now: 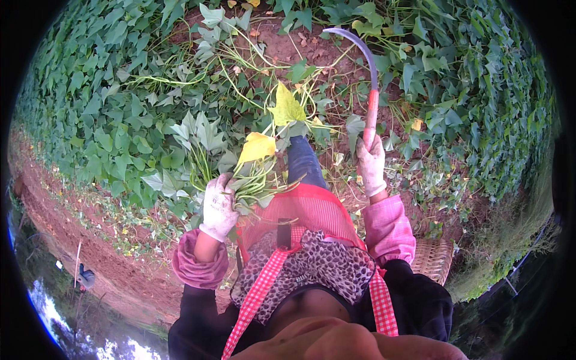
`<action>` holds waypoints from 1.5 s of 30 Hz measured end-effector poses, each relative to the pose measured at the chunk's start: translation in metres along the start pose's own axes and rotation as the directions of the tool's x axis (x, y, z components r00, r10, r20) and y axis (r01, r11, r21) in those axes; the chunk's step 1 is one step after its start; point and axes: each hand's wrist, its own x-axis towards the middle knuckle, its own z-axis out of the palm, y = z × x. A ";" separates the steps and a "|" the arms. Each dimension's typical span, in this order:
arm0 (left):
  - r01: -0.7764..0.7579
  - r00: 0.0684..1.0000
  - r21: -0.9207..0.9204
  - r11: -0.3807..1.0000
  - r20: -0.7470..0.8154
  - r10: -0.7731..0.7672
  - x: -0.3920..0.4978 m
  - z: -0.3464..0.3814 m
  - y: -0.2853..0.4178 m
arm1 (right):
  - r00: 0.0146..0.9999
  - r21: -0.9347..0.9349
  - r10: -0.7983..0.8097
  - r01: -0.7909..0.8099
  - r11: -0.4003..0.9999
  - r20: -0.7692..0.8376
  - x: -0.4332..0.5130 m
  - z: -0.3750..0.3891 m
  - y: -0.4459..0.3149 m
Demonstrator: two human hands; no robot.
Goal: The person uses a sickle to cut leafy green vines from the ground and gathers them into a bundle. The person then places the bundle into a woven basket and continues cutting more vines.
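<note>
My left hand (220,204), in a white work glove, is closed around a bunch of leafy green vine stems (254,182), with a yellow leaf (257,147) on top. My right hand (371,164), also gloved, grips the red handle of a sickle (371,112); its curved blade (360,45) points up and to the left over the vines. Long trailing vine stems (243,65) lie across the soil ahead of me. A yellow-green leaf (287,105) stands out above my trouser leg (303,159). Over my lap spreads a red mesh bag or apron (306,207) with checked straps.
Dense leafy vines (103,90) cover the ground at left, and more (486,99) grow at right. A wicker basket (433,258) sits beside my right elbow. Bare reddish soil (90,256) runs along the lower left, where a person (85,276) is far off near a pole (78,261).
</note>
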 end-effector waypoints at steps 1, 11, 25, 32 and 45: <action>-0.033 0.999 0.006 0.999 0.011 0.033 -0.005 0.001 0.001 | 0.997 0.013 -0.041 0.040 0.999 0.062 0.005 0.012 0.001; 0.195 0.981 -0.511 0.837 0.109 -0.161 -0.035 0.027 0.013 | 0.910 0.714 -0.172 -0.167 0.680 0.377 0.112 0.098 -0.001; -0.050 0.729 -0.850 0.525 0.328 0.600 0.303 0.081 -0.018 | 0.966 0.605 -0.196 0.054 0.794 0.170 0.073 0.035 0.027; -0.102 0.556 -0.889 0.446 0.321 0.767 0.227 0.164 0.004 | 0.971 0.750 0.191 -0.231 0.619 0.141 0.073 0.020 0.028; 0.043 0.906 -0.348 0.936 0.409 0.110 0.179 0.077 0.044 | 0.969 -0.860 -0.180 0.232 0.455 0.167 -0.069 -0.026 0.003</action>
